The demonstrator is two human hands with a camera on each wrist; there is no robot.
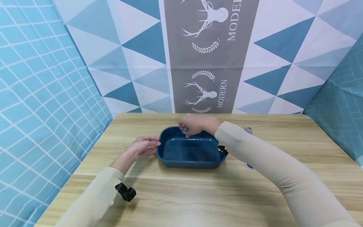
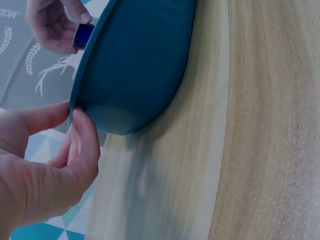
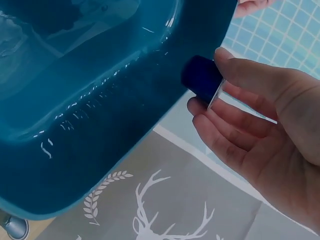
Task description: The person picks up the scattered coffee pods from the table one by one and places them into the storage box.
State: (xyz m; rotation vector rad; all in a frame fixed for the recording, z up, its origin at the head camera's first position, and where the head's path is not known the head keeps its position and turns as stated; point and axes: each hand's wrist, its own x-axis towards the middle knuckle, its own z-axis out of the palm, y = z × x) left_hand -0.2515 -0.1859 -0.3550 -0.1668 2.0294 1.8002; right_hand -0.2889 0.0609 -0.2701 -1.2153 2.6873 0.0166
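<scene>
Two hands work at one dark blue basin [image 1: 190, 151], which sits near the middle of the wooden table [image 1: 198, 195] in the head view. Your left hand [image 1: 143, 146] rests at the basin's left rim, fingers extended against it. Your right hand [image 1: 195, 125] is at the far rim, fingers curled round a small object that is mostly hidden here. Open tabletop lies in front of the basin and to both sides; the patterned backdrop [image 1: 210, 56] stands close behind the far table edge. A small round item [image 1: 248, 130] lies on the table beyond your right sleeve, too small to identify.

From the left wrist view, your left hand [image 2: 45, 165] pinches the basin's [image 2: 140, 65] thin rim between thumb and forefinger. Bare table [image 2: 260, 150] extends to the right of the basin wall.

From the right wrist view, your right hand [image 3: 260, 135] holds a small dark blue cap [image 3: 201, 79] between thumb and fingertips, touching or just beside the outer edge of the basin [image 3: 100, 100] rim. Whether the cap is over the rim or outside it cannot be told.
</scene>
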